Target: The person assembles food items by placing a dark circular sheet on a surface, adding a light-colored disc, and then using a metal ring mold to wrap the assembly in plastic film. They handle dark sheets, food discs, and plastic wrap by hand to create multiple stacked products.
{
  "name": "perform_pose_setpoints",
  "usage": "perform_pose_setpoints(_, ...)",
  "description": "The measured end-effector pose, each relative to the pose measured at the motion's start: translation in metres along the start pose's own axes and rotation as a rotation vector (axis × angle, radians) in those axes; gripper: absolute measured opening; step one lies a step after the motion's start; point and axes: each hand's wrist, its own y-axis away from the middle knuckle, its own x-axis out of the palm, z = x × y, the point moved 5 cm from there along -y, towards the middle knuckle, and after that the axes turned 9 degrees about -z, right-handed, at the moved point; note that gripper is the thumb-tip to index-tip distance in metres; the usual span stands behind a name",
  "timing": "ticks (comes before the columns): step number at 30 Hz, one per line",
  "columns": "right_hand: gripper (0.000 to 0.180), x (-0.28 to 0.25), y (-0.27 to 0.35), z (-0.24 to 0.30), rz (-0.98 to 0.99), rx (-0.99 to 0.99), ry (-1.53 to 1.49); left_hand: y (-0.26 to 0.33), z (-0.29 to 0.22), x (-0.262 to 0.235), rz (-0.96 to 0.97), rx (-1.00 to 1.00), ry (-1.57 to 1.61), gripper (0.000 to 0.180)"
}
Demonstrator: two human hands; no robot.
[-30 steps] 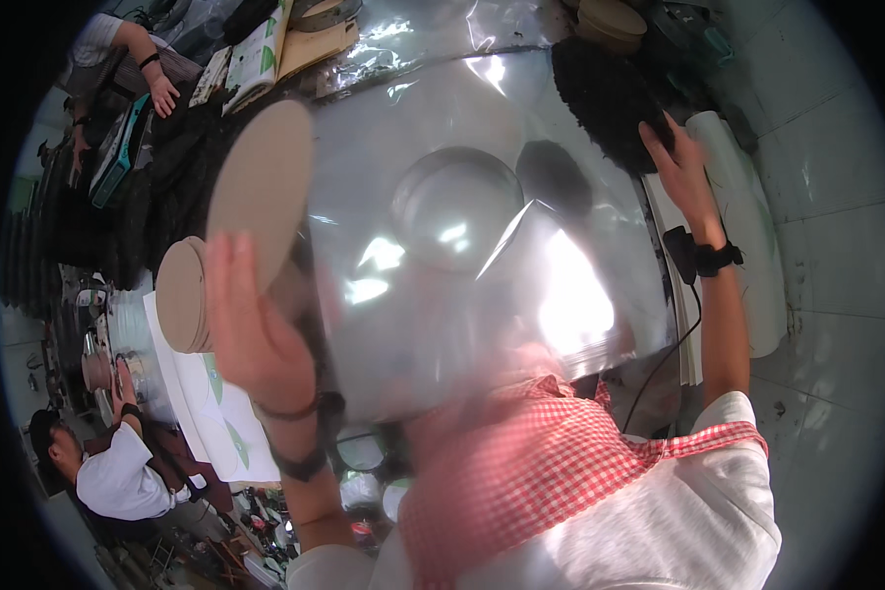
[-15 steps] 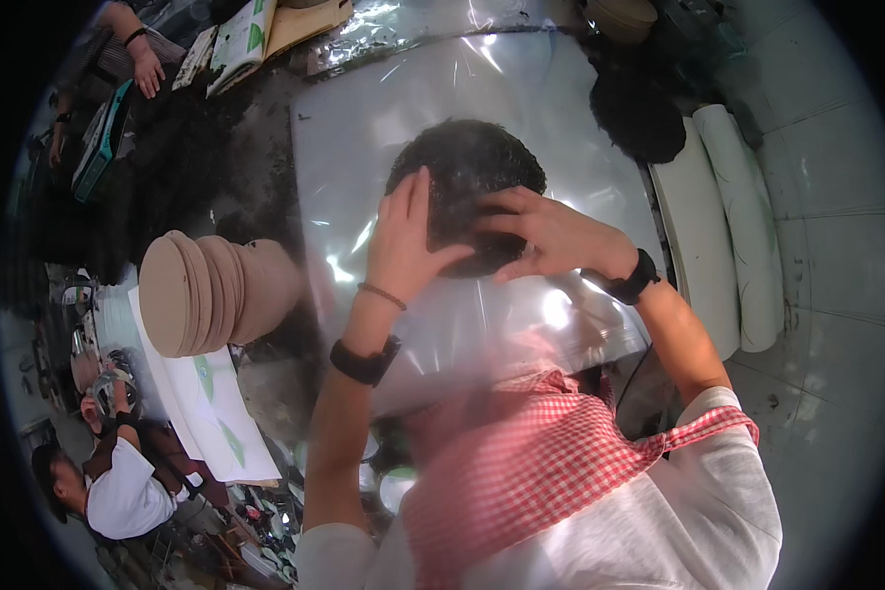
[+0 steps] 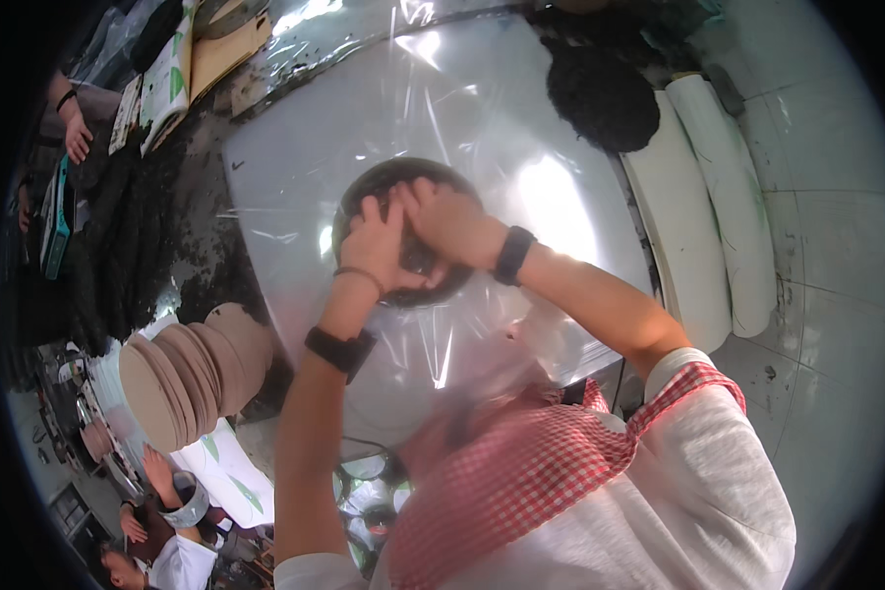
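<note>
A dark, round, flattened mass [image 3: 349,231] lies on a clear plastic sheet [image 3: 285,157]. Its surface looks wet and glossy, and I cannot make out the material. My left hand [image 3: 379,246] presses into it from the near left, fingers bent and thumb reaching towards the middle. From the right, my right hand [image 3: 447,221] bears down on the same mass with curled fingers close beside the left ones. Both hands hide most of its middle.
A shaggy dark round clump [image 3: 605,93] sits at the far right, near pale rolled sheets [image 3: 713,206]. Stacked brown discs [image 3: 192,374] stand at my left. Another person's hand [image 3: 76,138] shows at the upper left; a second person [image 3: 172,551] works at the lower left.
My hands have come closer together, and their fingers, spread before, are now bent into the dark mass. The mass appears further left and looks smoother. The view has shifted.
</note>
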Motion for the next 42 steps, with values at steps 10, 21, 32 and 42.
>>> perform_pose_setpoints(10,0.062,-0.055,0.129,-0.197,-0.631,0.633,0.369,0.144,-0.080,0.011,-0.345,0.170,0.058,0.039)
perform_pose_setpoints(21,0.031,-0.089,0.158,-0.176,-0.644,0.395,0.529,0.088,-0.048,-0.044,-0.494,0.271,0.095,0.044)
perform_pose_setpoints(32,0.046,-0.064,0.169,0.105,-0.567,-0.283,0.115,0.150,0.045,-0.019,-0.524,-0.061,0.727,0.041)
perform_pose_setpoints(42,0.015,-0.068,0.097,0.022,-0.541,0.077,-0.426,0.173,0.026,-0.012,-0.780,-0.308,0.895,0.052)
